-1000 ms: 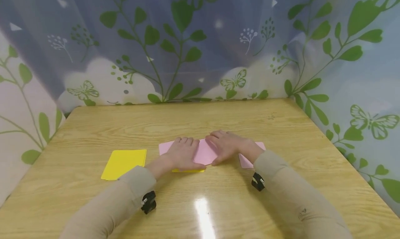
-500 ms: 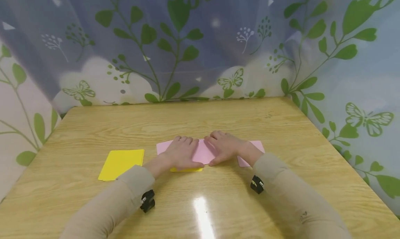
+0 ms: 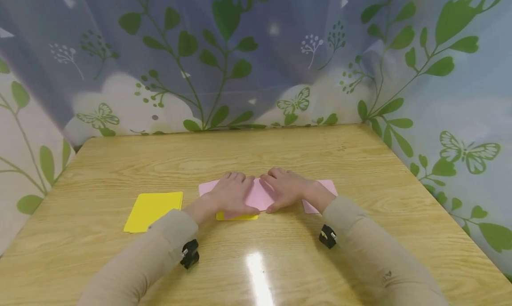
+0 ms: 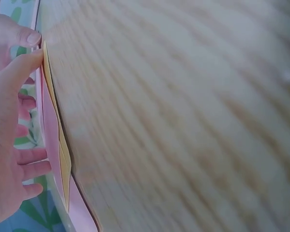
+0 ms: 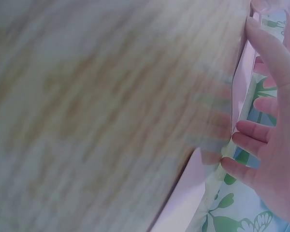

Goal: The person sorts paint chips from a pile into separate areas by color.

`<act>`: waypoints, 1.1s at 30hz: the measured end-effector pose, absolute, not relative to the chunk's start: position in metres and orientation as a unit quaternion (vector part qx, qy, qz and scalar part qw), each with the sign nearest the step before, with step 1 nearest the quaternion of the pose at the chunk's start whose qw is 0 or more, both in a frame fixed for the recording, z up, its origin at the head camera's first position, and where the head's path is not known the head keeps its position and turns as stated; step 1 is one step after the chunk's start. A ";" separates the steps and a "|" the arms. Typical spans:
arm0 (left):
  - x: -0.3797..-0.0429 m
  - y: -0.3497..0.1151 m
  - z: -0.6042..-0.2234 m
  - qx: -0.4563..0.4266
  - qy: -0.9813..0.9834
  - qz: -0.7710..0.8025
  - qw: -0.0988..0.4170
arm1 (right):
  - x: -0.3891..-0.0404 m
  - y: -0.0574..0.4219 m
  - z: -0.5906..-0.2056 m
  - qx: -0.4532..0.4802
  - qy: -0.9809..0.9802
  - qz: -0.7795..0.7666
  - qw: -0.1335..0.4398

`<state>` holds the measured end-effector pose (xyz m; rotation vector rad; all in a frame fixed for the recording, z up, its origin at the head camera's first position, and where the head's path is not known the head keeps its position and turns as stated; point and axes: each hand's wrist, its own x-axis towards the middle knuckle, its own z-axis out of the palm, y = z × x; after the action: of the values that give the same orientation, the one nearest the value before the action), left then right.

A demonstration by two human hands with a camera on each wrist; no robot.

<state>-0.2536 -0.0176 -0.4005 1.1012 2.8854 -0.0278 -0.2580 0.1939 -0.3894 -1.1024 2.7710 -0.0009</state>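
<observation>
Both hands rest at pink paper sheets in the middle of the table. My left hand lies over the left pink sheet, its thumb along the near edge and its fingers reaching to the far edge. A yellow sheet shows from under the pink one by that thumb; in the left wrist view the stacked edges stand slightly apart. My right hand spans the middle pink sheet, thumb at its near edge, fingers spread at the far edge. The thumbs almost meet. Another pink sheet lies under the right wrist.
A small stack of yellow sheets lies to the left, partly behind the left sleeve. The wooden table reaches back to a leaf-patterned curtain, with more printed fabric at both sides.
The head view has shifted slightly. Both hands stay nearly in place; a strip of pink now shows over the yellow sheet beside the left thumb.
</observation>
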 end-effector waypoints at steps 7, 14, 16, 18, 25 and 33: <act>-0.256 -0.017 -0.400 0.348 0.937 0.003 0.027 | -0.259 0.193 -0.389 -0.378 0.923 -0.008 0.078; -0.256 -0.017 -0.400 0.350 0.937 0.014 0.010 | -0.260 0.191 -0.388 -0.384 0.919 -0.021 0.083; -0.257 -0.017 -0.399 0.353 0.935 0.019 0.004 | -0.260 0.191 -0.389 -0.383 0.920 -0.021 0.084; -0.257 -0.017 -0.399 0.357 0.934 0.018 -0.002 | -0.261 0.191 -0.389 -0.382 0.920 -0.019 0.083; -0.259 -0.016 -0.400 0.365 0.931 0.007 -0.018 | -0.258 0.192 -0.384 -0.378 0.923 -0.023 0.072; -0.258 -0.008 -0.392 0.366 0.930 0.031 -0.030 | -0.255 0.202 -0.371 -0.369 0.928 -0.010 0.046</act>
<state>-0.2579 -0.0078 -0.3919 1.1722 2.9783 0.0993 -0.2551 0.2018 -0.3706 -1.1269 2.8327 -0.0313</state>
